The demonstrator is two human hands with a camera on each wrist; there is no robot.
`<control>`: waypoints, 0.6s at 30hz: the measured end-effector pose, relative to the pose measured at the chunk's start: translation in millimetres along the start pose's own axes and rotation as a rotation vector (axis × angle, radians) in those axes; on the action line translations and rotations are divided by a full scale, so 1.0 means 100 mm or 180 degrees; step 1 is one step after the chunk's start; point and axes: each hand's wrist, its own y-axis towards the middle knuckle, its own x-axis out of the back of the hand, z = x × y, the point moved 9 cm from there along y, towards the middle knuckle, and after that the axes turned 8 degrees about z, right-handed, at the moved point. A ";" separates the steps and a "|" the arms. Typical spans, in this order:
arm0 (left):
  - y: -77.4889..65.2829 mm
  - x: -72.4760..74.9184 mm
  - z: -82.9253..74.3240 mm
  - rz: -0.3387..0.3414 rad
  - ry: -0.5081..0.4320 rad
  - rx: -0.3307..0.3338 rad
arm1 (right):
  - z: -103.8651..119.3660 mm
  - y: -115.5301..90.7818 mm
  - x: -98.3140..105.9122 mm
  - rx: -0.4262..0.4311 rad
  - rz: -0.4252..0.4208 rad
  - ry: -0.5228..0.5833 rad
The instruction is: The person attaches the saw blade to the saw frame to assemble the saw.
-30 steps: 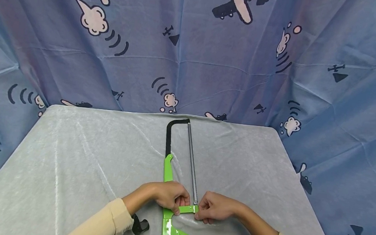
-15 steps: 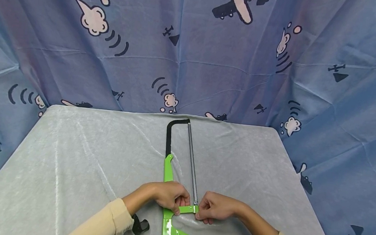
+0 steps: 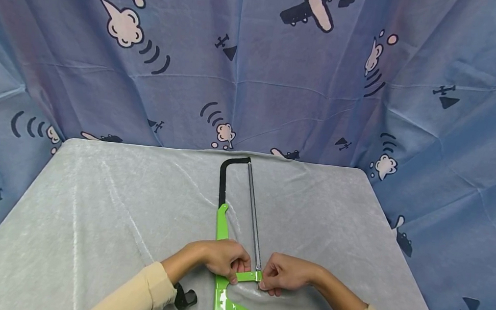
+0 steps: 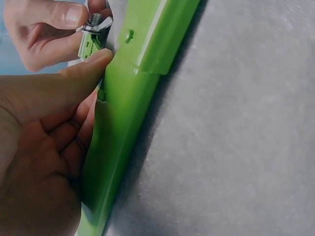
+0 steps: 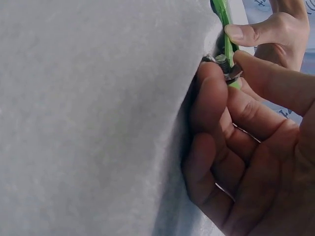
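A hacksaw (image 3: 220, 295) with a green handle and a black front frame lies flat on the table. Its metal blade (image 3: 253, 209) runs from the black tip down to the green lower arm (image 3: 248, 276). My left hand (image 3: 226, 258) pinches that arm between thumb and fingers. At the arm's outer end, the thumb and fingertips of my right hand (image 3: 286, 273) hold a metal wing nut (image 4: 102, 24). A threaded bolt end (image 5: 222, 62) sticks out beside the nut in the right wrist view. Fingers partly cover the nut there.
Grey cloth covers the table (image 3: 138, 190). A blue patterned curtain (image 3: 255, 67) hangs behind it and at both sides. Black wrist mounts (image 3: 185, 297) are strapped below both hands.
The right hand's thumb and fingertips have shifted very slightly at the wing nut. My left hand and the hacksaw stay in place.
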 end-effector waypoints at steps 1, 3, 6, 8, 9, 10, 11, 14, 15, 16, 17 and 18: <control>0.00 0.00 0.00 0.0000 0.0003 -0.0002 | 0.00 0.00 0.00 0.0003 0.0003 -0.0003; 0.00 0.00 0.00 0.0000 0.0004 -0.0004 | 0.00 0.00 0.00 0.0004 0.0012 -0.0010; 0.00 0.00 0.00 0.0004 -0.0001 -0.0008 | 0.00 0.00 0.00 -0.0010 0.0008 -0.0015; 0.01 0.00 0.00 0.0005 -0.0004 -0.0011 | 0.00 -0.01 0.01 -0.0018 0.0003 -0.0015; 0.01 0.00 0.01 0.0007 -0.0009 -0.0013 | 0.00 -0.01 0.01 -0.0019 0.0003 -0.0014; 0.01 0.00 0.01 0.0008 -0.0012 -0.0014 | 0.00 -0.01 0.01 -0.0019 0.0001 -0.0012; 0.01 0.00 0.01 0.0007 -0.0008 -0.0014 | 0.00 -0.01 0.01 -0.0017 0.0002 -0.0013; 0.01 0.00 0.01 0.0009 -0.0008 -0.0009 | -0.02 -0.01 0.01 -0.0023 -0.0011 -0.0020; 0.01 0.00 0.01 0.0007 -0.0007 -0.0005 | -0.02 -0.01 0.01 -0.0023 -0.0011 -0.0018; 0.01 0.00 0.01 0.0005 -0.0003 0.0000 | -0.02 -0.01 0.02 -0.0021 -0.0017 -0.0015; 0.01 0.00 0.01 0.0000 0.0003 0.0006 | -0.03 -0.01 0.02 -0.0021 -0.0016 -0.0010; 0.01 0.01 0.00 -0.0003 0.0010 0.0012 | -0.03 -0.01 0.02 -0.0017 -0.0013 -0.0001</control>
